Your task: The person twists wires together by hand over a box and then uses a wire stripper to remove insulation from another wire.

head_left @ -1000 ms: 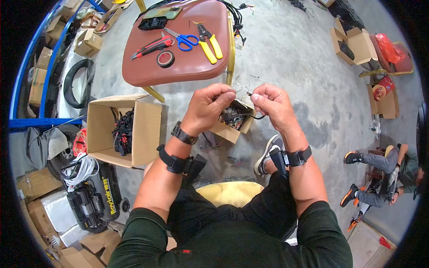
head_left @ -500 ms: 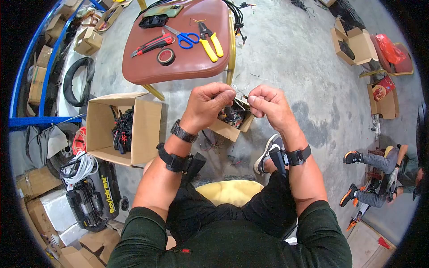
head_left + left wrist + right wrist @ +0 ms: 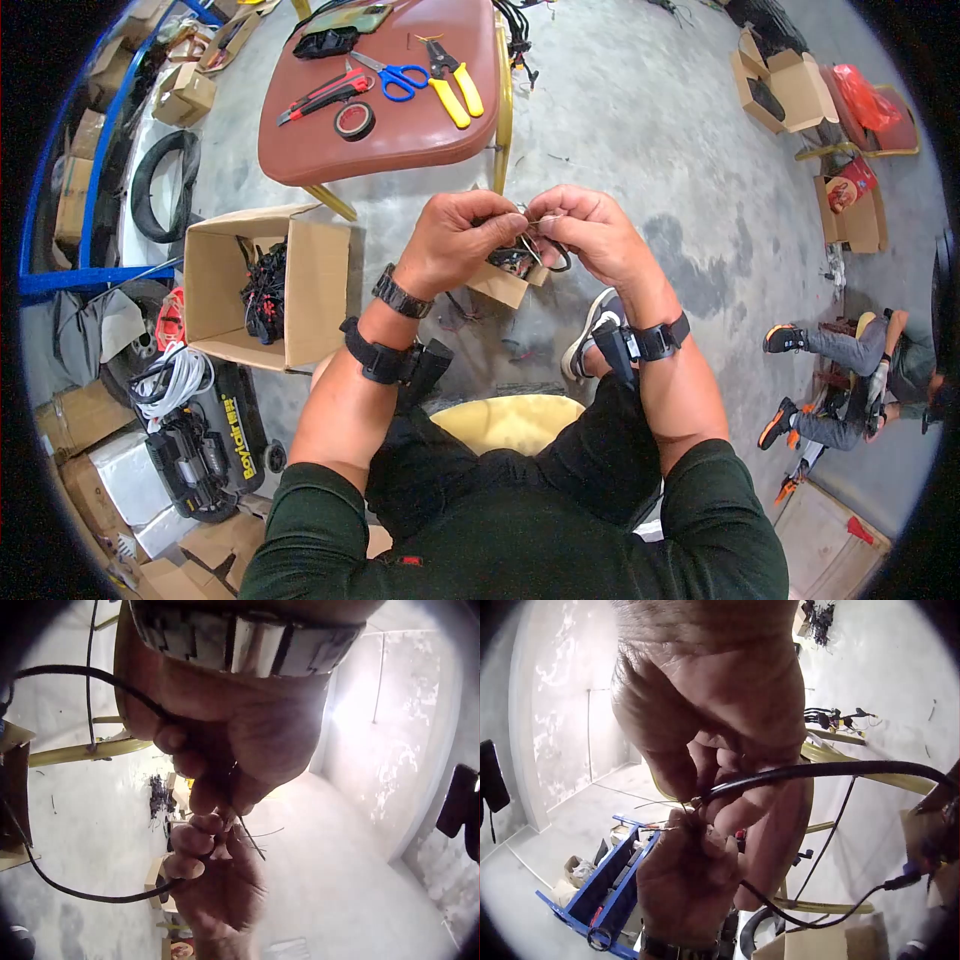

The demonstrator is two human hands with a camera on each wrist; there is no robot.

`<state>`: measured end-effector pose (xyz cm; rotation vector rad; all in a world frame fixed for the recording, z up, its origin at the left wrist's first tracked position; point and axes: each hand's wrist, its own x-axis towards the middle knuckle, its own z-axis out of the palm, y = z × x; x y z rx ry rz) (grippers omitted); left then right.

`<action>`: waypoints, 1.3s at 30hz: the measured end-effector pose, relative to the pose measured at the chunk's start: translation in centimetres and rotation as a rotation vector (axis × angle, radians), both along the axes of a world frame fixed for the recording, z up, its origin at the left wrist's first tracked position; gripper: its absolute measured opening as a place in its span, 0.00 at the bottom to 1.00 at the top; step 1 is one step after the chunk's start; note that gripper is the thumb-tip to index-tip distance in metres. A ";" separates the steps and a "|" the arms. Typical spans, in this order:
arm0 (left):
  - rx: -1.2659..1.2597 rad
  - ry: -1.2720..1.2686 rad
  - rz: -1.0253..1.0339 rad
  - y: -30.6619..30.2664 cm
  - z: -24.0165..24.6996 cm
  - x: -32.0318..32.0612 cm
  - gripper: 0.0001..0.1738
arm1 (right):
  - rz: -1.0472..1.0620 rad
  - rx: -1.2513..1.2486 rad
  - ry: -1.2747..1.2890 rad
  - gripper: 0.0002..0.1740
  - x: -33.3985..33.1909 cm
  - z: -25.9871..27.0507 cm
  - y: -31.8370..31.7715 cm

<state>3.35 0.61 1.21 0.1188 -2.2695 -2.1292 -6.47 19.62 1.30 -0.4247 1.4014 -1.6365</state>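
Note:
The left hand (image 3: 463, 240) and right hand (image 3: 590, 235) meet fingertip to fingertip above a small carton (image 3: 500, 286). In the right wrist view the right hand (image 3: 720, 712) pinches a thick black cable (image 3: 802, 771) near its stripped end, where thin bare wires (image 3: 656, 826) stick out between the fingers. The left hand (image 3: 686, 874) grips a thinner black cable (image 3: 810, 924) there. In the left wrist view, fine strands (image 3: 255, 844) poke out beside the touching fingertips; how the wires are joined is hidden by the fingers.
A brown chair seat (image 3: 390, 130) ahead bears yellow-handled pliers (image 3: 456, 90), blue scissors (image 3: 403, 83), a red cutter (image 3: 326, 96) and a tape roll (image 3: 354, 121). At left stand an open carton (image 3: 318, 290) of cables and a compressor (image 3: 205, 440). Another person (image 3: 850, 375) sits at far right.
The hands have come together from slightly apart, the right moving left, so their fingertips now meet with the wires between them. The head view has shifted slightly.

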 end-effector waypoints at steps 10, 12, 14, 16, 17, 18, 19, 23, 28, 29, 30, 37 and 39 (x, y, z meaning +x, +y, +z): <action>-0.136 0.090 0.071 0.5 0.9 0.4 0.06 | -0.085 -0.039 -0.044 0.06 0.0 -0.7 -0.2; -0.126 0.116 0.095 0.4 0.7 0.4 0.06 | -0.162 -0.047 -0.091 0.04 0.1 -0.7 -0.3; -0.130 0.137 0.107 0.3 0.6 0.4 0.06 | -0.169 -0.056 -0.146 0.03 0.0 -0.8 -0.2; -0.145 0.149 0.109 0.3 0.6 0.5 0.06 | -0.178 -0.070 -0.185 0.03 -0.2 -1.2 -0.1; -0.124 0.137 0.111 0.3 0.4 0.6 0.06 | -0.185 -0.078 -0.199 0.03 -0.2 -1.5 0.0; -0.103 0.126 0.113 0.3 0.2 0.6 0.06 | -0.193 -0.088 -0.210 0.04 -0.1 -1.7 0.0; -0.084 0.118 0.114 0.3 0.1 0.6 0.06 | -0.204 -0.089 -0.231 0.04 -0.1 -1.8 0.0; -0.031 0.073 0.167 0.2 0.4 0.3 0.06 | -0.218 -0.124 -0.266 0.07 0.3 -2.0 -0.7; 0.070 0.074 0.198 0.0 0.0 0.1 0.06 | -0.158 -0.169 -0.072 0.23 1.2 -0.6 -1.3; 0.075 0.067 0.201 -0.1 0.1 0.1 0.06 | -0.127 -0.179 -0.058 0.26 1.3 -0.4 -1.4; 0.080 0.060 0.202 -0.1 0.3 0.1 0.06 | -0.098 -0.189 -0.043 0.29 1.4 -0.4 -1.4; 0.211 -0.106 0.201 -0.7 -0.2 -0.3 0.09 | -0.166 -0.228 -0.146 0.22 1.6 -1.2 -1.9; 0.301 -0.127 0.179 -0.7 -0.4 -0.3 0.10 | -0.177 -0.210 -0.153 0.18 1.4 -1.7 -2.0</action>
